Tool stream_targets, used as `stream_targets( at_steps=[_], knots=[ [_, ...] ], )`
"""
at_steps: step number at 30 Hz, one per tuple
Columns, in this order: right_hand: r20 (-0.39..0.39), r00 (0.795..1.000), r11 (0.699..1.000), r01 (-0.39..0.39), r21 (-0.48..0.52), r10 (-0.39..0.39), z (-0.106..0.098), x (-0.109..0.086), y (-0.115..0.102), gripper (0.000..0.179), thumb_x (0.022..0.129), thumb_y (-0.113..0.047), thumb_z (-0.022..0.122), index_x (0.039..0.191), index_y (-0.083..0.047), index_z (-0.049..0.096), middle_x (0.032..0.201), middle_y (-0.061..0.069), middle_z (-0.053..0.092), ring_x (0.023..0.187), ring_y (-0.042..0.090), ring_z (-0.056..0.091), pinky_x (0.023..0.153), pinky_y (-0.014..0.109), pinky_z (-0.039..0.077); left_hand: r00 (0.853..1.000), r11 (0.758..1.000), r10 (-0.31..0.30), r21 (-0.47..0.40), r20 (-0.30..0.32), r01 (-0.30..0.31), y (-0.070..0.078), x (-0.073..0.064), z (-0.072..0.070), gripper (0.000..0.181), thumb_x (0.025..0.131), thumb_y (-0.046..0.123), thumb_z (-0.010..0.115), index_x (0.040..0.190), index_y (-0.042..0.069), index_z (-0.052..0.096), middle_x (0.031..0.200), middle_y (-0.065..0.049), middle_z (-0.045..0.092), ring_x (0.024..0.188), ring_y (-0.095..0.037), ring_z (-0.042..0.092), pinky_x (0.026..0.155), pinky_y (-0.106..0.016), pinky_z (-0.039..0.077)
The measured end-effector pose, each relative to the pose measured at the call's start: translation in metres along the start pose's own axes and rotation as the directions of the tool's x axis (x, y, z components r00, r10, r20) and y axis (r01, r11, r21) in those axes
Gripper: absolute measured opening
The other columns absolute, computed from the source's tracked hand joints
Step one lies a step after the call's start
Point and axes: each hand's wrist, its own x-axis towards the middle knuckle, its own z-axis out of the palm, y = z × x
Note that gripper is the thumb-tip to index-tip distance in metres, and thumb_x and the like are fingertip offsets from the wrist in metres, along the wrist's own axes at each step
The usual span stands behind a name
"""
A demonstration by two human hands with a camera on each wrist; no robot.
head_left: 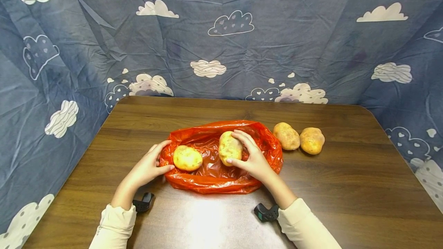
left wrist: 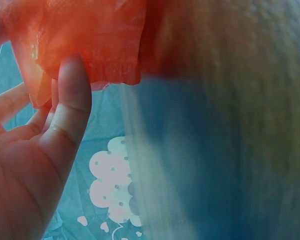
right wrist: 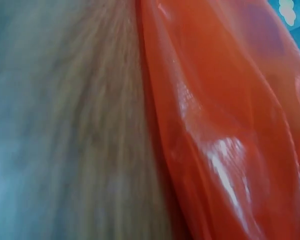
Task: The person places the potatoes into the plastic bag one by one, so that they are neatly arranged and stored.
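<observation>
An opened red plastic bag (head_left: 207, 183) lies on the table, its mouth spread wide. One potato (head_left: 187, 158) rests inside at the left. My right hand (head_left: 254, 160) grips another potato (head_left: 229, 149) between thumb and fingers, over the right part of the opening. At the bag's left end, my left hand (head_left: 147, 166) holds the rim, thumb in front and fingers behind. The left wrist view shows that hand (left wrist: 35, 160) with the red plastic (left wrist: 100, 40) between thumb and fingers. In the right wrist view only the bag's side (right wrist: 215, 120) shows; the right hand's grasp is hidden there.
Two more potatoes, one (head_left: 286, 136) beside the bag's right end and one (head_left: 312, 140) farther right, sit on the wooden table (head_left: 346, 187). A blue cloud-patterned cloth (head_left: 235, 60) hangs behind the table's far edge. Dark devices (head_left: 266, 213) are worn at both wrists.
</observation>
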Motion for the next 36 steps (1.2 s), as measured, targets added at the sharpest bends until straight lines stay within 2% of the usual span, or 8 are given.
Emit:
stream_targets(
  at_steps=[9, 16, 20, 23, 28, 31, 36],
  knots=[
    [0.060, 0.998, 1.000, -0.024, 0.000, 0.024, 0.016, 0.011, 0.000, 0.065, 0.070, -0.002, 0.075, 0.127, 0.003, 0.043, 0.133, 0.022, 0.034, 0.124, 0.028, 0.031, 0.101, 0.042, 0.025, 1.000, 1.000, 0.000, -0.002, 0.005, 0.000, -0.001, 0.000, 0.001, 0.069, 0.077, 0.013, 0.071, 0.135, 0.007, 0.034, 0.118, -0.022, 0.039, 0.078, -0.019, 0.054, 0.068, -0.030, 0.049],
    [0.092, 0.995, 1.000, -0.026, -0.006, 0.026, 0.034, 0.018, 0.036, 0.068, 0.070, -0.017, 0.078, 0.130, -0.012, 0.044, 0.136, 0.011, 0.034, 0.125, 0.020, 0.030, 0.101, 0.039, 0.026, 1.000, 1.000, 0.006, 0.014, 0.002, -0.006, -0.002, 0.000, 0.000, 0.069, 0.077, 0.013, 0.071, 0.135, 0.007, 0.034, 0.117, -0.021, 0.040, 0.076, -0.018, 0.053, 0.067, -0.029, 0.048],
    [0.117, 0.992, 0.999, -0.038, 0.008, 0.037, 0.040, 0.022, 0.038, 0.068, 0.071, -0.018, 0.077, 0.130, -0.014, 0.044, 0.136, 0.010, 0.034, 0.124, 0.019, 0.031, 0.100, 0.040, 0.028, 1.000, 1.000, 0.000, 0.017, 0.003, 0.000, -0.001, 0.000, 0.000, 0.069, 0.077, 0.014, 0.071, 0.135, 0.007, 0.034, 0.117, -0.021, 0.040, 0.074, -0.017, 0.053, 0.067, -0.029, 0.048],
    [0.137, 0.990, 0.999, -0.047, 0.019, 0.044, 0.044, 0.025, 0.037, 0.067, 0.071, -0.015, 0.077, 0.129, -0.012, 0.045, 0.135, 0.013, 0.035, 0.124, 0.019, 0.032, 0.101, 0.038, 0.027, 1.000, 1.000, -0.001, 0.018, 0.003, 0.001, -0.001, 0.000, 0.000, 0.069, 0.077, 0.014, 0.071, 0.135, 0.008, 0.034, 0.117, -0.021, 0.040, 0.074, -0.017, 0.053, 0.067, -0.030, 0.048],
    [0.176, 0.984, 0.992, -0.053, 0.111, 0.032, 0.042, 0.026, 0.021, 0.063, 0.071, -0.002, 0.074, 0.127, 0.002, 0.043, 0.133, 0.024, 0.033, 0.121, 0.030, 0.034, 0.099, 0.044, 0.029, 1.000, 1.000, -0.002, 0.023, 0.000, 0.002, -0.001, 0.000, 0.000, 0.069, 0.077, 0.014, 0.071, 0.135, 0.007, 0.034, 0.117, -0.021, 0.040, 0.074, -0.018, 0.053, 0.067, -0.031, 0.048],
    [0.227, 0.972, 0.978, -0.109, 0.176, 0.067, 0.040, 0.025, 0.012, 0.063, 0.073, 0.002, 0.071, 0.127, 0.006, 0.041, 0.135, 0.026, 0.030, 0.120, 0.032, 0.035, 0.096, 0.043, 0.033, 1.000, 1.000, -0.003, 0.026, -0.002, 0.003, 0.000, 0.000, 0.000, 0.069, 0.077, 0.014, 0.071, 0.134, 0.007, 0.034, 0.117, -0.021, 0.040, 0.073, -0.017, 0.052, 0.066, -0.030, 0.048],
    [0.303, 0.947, 0.965, -0.175, 0.195, 0.111, 0.038, 0.023, 0.009, 0.063, 0.074, 0.003, 0.070, 0.128, 0.006, 0.039, 0.137, 0.025, 0.028, 0.121, 0.031, 0.034, 0.094, 0.040, 0.035, 1.000, 1.000, -0.002, 0.028, -0.001, 0.002, 0.000, 0.000, 0.000, 0.068, 0.077, 0.014, 0.071, 0.134, 0.007, 0.034, 0.116, -0.020, 0.040, 0.070, -0.016, 0.050, 0.064, -0.028, 0.047]
  ],
)
